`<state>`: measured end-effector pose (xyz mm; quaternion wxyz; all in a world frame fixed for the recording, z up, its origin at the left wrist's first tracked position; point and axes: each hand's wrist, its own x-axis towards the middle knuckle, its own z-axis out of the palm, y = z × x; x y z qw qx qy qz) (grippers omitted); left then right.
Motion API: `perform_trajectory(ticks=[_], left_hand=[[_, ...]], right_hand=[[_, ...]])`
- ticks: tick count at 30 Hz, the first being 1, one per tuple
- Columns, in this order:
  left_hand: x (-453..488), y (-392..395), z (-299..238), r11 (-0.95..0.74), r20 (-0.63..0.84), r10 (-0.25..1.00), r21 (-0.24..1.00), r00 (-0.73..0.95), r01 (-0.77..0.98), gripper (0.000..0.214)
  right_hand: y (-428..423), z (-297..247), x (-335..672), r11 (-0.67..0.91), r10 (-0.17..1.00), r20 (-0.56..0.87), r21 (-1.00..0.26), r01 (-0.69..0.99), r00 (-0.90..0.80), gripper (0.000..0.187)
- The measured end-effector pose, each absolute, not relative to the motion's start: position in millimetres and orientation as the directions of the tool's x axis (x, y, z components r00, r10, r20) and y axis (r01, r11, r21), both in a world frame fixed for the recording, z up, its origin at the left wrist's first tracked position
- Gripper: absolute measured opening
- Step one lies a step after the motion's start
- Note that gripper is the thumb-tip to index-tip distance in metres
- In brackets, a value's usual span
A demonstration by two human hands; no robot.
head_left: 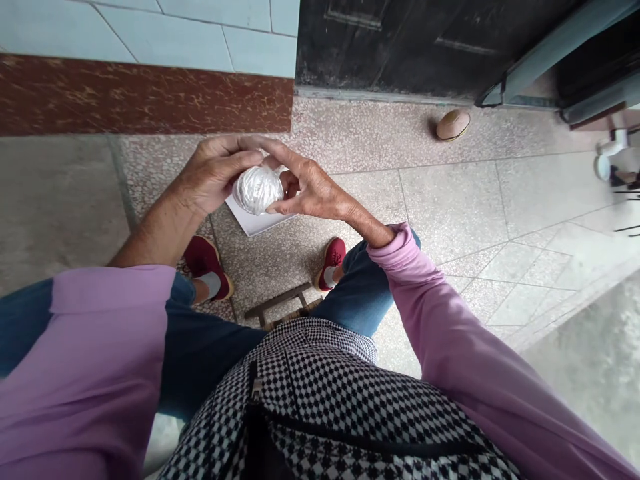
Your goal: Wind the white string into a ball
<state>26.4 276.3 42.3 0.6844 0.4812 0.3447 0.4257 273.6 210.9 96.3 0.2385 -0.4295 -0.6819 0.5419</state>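
A white ball of wound thread [257, 189] is held up in front of me between both hands. My left hand [213, 175] cups it from the left with fingers curled round its top. My right hand [305, 187] grips it from the right, thumb under and fingers curved over. Both sleeves are pink. A white flat sheet [255, 223] lies on the floor right below the ball. I am seated, knees apart, with red shoes [207, 265] on the floor.
A black-and-white checked bag [325, 400] rests on my lap. A wooden stool frame [283, 305] shows between my legs. A brown round object [453, 125] lies by the dark door [400, 40]. Terrazzo floor stretches right; a tiled wall stands at the left.
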Motion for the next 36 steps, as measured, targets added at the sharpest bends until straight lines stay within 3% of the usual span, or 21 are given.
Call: perform_trajectory(ticks=[3, 9, 12, 16, 19, 22, 25, 30, 36], left_hand=[[31.7, 280.0, 37.8, 0.197, -0.101, 0.934, 0.945, 0.342, -0.261, 0.053], [28.1, 271.1, 53.0, 0.136, -0.087, 0.912, 0.986, 0.401, -0.097, 0.023], [31.5, 258.5, 64.6, 0.053, -0.054, 0.893, 0.998, 0.447, 0.015, 0.008], [37.4, 248.3, 77.2, -0.119, 0.018, 0.857, 0.979, 0.515, 0.165, 0.011], [35.1, 247.3, 84.4, -0.242, 0.087, 0.855, 0.939, 0.512, 0.244, 0.013], [29.1, 248.2, 86.5, -0.336, 0.137, 0.854, 0.882, 0.502, 0.331, 0.015], [23.3, 249.9, 83.1, -0.393, 0.153, 0.843, 0.830, 0.516, 0.396, 0.014], [11.6, 262.5, 79.3, -0.381, 0.131, 0.831, 0.842, 0.541, 0.382, 0.015], [4.1, 274.5, 78.6, -0.158, 0.025, 0.860, 0.963, 0.510, 0.218, 0.020]], right_hand=[[218.1, 91.5, 274.0, 0.041, 0.878, -0.084, -0.968, 0.249, -0.472, 0.112], [241.0, 88.0, 291.4, 0.055, 0.967, 0.022, -0.991, 0.124, -0.254, 0.135], [254.2, 90.4, 306.0, 0.089, 0.987, 0.057, -0.972, 0.218, -0.150, 0.141], [264.4, 88.4, 318.8, 0.147, 0.986, 0.167, -0.860, 0.488, -0.001, 0.121], [259.3, 88.0, 314.5, 0.221, 0.975, 0.182, -0.721, 0.657, -0.128, 0.103], [244.2, 90.7, 297.0, 0.292, 0.943, 0.040, -0.574, 0.765, -0.330, 0.090], [229.1, 94.5, 278.4, 0.420, 0.856, -0.072, -0.481, 0.770, -0.512, 0.087], [224.0, 90.5, 271.5, 0.436, 0.797, -0.127, -0.556, 0.708, -0.590, 0.087], [219.0, 73.3, 281.2, 0.313, 0.811, -0.084, -0.774, 0.551, -0.579, 0.112]])
